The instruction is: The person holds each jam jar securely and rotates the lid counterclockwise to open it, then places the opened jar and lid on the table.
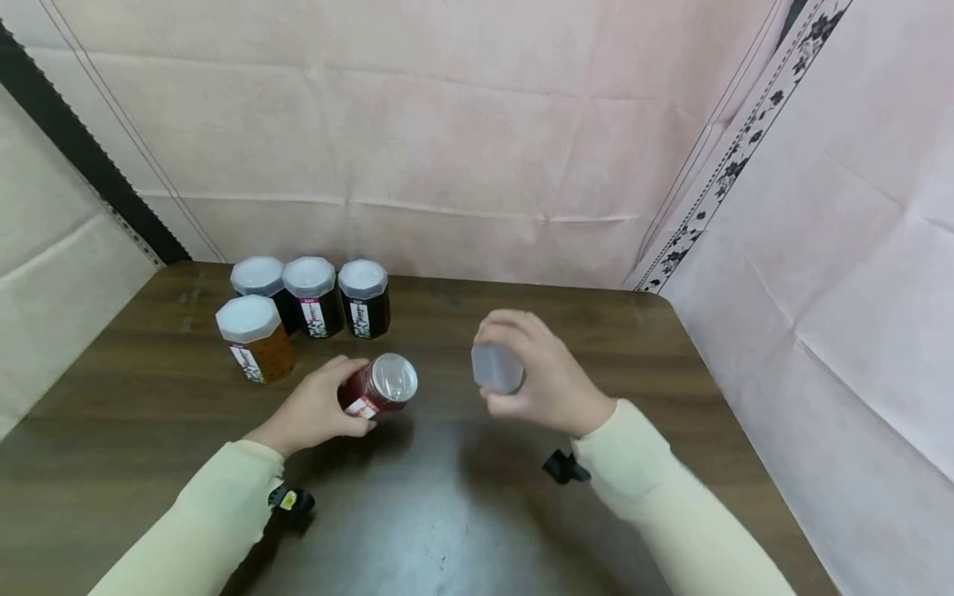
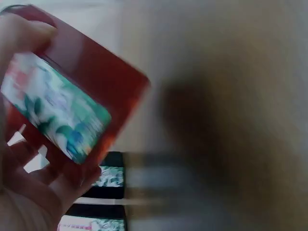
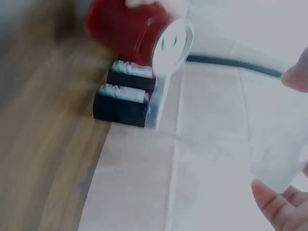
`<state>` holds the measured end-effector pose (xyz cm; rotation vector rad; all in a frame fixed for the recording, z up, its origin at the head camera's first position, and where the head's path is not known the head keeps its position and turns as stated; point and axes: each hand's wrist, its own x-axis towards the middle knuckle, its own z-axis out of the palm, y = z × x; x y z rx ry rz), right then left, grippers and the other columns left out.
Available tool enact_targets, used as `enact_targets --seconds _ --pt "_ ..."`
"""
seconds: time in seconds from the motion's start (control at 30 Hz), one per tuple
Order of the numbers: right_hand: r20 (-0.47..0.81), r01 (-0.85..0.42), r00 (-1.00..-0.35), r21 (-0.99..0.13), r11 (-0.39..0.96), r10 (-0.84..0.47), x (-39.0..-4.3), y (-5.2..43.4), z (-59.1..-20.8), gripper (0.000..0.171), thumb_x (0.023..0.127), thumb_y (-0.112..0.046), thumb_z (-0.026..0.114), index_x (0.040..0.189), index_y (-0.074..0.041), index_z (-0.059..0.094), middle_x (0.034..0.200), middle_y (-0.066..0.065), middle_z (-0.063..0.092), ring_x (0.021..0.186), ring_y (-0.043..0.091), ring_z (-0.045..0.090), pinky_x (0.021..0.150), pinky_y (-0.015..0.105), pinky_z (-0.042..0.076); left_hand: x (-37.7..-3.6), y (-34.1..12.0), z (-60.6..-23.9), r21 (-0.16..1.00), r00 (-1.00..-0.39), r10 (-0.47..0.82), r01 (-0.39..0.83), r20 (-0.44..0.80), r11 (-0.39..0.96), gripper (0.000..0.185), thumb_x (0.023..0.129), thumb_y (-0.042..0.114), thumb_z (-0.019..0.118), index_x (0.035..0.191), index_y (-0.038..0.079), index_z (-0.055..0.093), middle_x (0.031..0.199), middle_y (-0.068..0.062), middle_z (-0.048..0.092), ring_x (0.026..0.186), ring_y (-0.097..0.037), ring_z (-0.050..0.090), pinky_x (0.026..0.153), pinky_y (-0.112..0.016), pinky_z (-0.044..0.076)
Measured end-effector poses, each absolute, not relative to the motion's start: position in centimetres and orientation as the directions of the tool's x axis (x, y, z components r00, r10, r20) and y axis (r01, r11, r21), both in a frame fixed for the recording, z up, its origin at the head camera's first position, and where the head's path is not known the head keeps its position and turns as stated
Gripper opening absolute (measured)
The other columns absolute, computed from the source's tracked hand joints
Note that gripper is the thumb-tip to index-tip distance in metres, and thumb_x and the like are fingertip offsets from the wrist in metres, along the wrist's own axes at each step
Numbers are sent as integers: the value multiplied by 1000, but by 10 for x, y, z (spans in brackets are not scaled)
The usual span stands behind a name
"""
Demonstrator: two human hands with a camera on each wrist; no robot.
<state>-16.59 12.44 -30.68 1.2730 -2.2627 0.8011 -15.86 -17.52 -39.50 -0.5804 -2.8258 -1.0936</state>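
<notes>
Two hands at work over the dark wood surface (image 1: 671, 364). Left hand (image 1: 309, 410) grips a red jar (image 1: 376, 387), fingers curled round its body, jar tilted with its foil-sealed mouth facing up and right; it sits mid-surface, between the hands, base low near the wood (touching or just above, cannot tell). Left wrist view shows the same red jar (image 2: 79, 103) with a green-and-white label, thumb on the upper edge, fingers (image 2: 33, 187) beneath. Right hand (image 1: 540, 377) holds a translucent white lid (image 1: 497, 367), fingers wrapped about its rim, lifted clear of the surface and apart from the jar mouth, to its right. Right wrist view: the lid (image 3: 279, 154) is blurred, fingertips at its edge.

Handling, judged: the jar looks stiff and filled, so fairly heavy; faceted sides should give purchase, best taken round the body, not the thin foil seal, which would dent or tear. The lid is light, rigid plastic, easy by the rim.

Four capped jars (image 1: 305, 302) stand far left: three dark in a row, one amber in front.
</notes>
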Motion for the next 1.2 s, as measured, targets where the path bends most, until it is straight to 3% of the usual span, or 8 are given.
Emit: enact_targets --seconds 0.23,0.5,0.73,0.9,1.2 --pt "555 -808 -584 -470 356 -592 -178 125 -309 54 69 -8 79 116 -9 53 126 5 51 109 21 51 75 34 54 -159 -170 -383 704 -920 312 383 236 598 75 65 22 85 131 5 53 118 -6 57 103 -24 55 86 -44 53" --pt "522 -738 -663 -578 348 -537 -183 134 -319 58 72 -6 81 121 -10 50 131 7 48 111 19 49 85 38 51 -159 -167 -383 725 -930 268 364 252 585 80 67 21 86 136 2 49 123 -10 55 110 -28 53 90 -51 51" --pt "498 -696 -708 -610 379 -501 -183 138 -320 62 74 -8 82 125 -6 48 134 7 47 111 21 50 85 38 51 -163 -163 -385 737 -931 253 362 261 571 82 67 20 86 138 4 48 124 -10 54 112 -28 52 92 -51 50" --pt "488 -671 -735 -625 400 -470 -185 140 -322 64 74 -11 83 127 -9 48 134 6 47 111 19 50 85 39 51 -166 -161 -384 739 -933 245 357 262 571 82 67 21 87 137 5 48 125 -11 54 113 -29 52 92 -52 50" --pt "476 -630 -770 -672 389 -425 -190 143 -325 67 73 -9 83 129 -8 47 129 7 49 105 21 53 85 38 53 -170 -158 -385 766 -941 216 338 262 547 81 69 18 86 138 1 46 127 -16 52 114 -34 52 93 -54 48"
